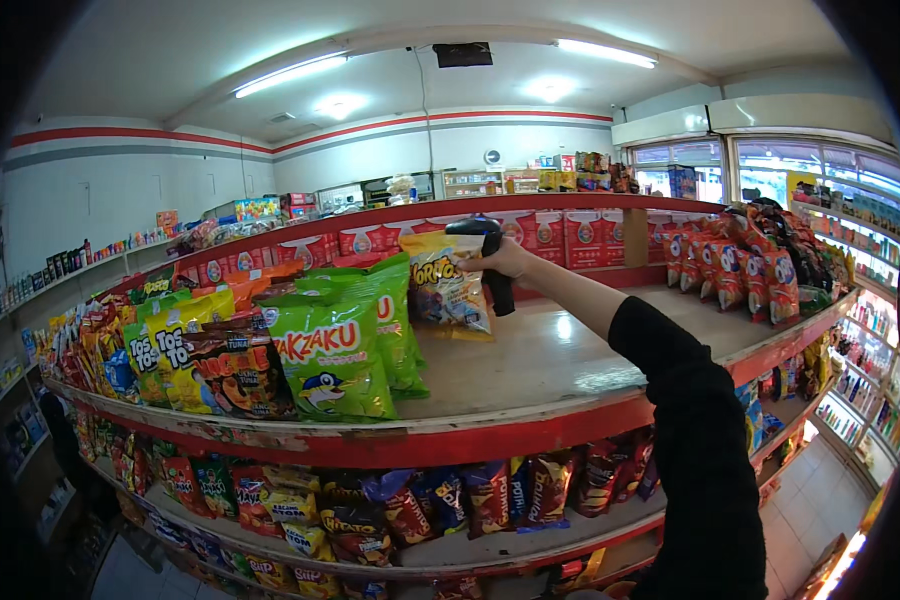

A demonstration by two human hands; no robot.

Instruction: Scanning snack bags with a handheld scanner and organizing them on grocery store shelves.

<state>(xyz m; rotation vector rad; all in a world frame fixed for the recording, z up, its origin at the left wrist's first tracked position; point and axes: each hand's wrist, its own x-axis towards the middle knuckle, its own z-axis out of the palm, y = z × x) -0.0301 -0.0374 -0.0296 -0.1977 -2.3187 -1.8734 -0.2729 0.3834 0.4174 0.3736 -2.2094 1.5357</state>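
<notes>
My right hand [508, 259], on an outstretched arm in a black sleeve, grips a black handheld scanner [501, 289]. Its fingertips also meet the edge of a yellow and white snack bag [450, 289], which stands upright above the upper shelf [525, 352]. Left of that bag are green snack bags with a cartoon fish [334, 367]. Beside them stand a dark brown snack bag [244, 367] and yellow Tos Tos bags [184, 356]. A sliver of skin shows at the bottom edge, perhaps my left hand [589, 595]; its fingers cannot be made out.
Red cartons [547, 238] line the shelf's back. More snack bags [750, 266] crowd its right end. The red shelf edge [495, 442] curves across the view, with packed snacks [487, 495] on the tier below. Tiled floor [802, 487] lies at right, near further product shelves [855, 217].
</notes>
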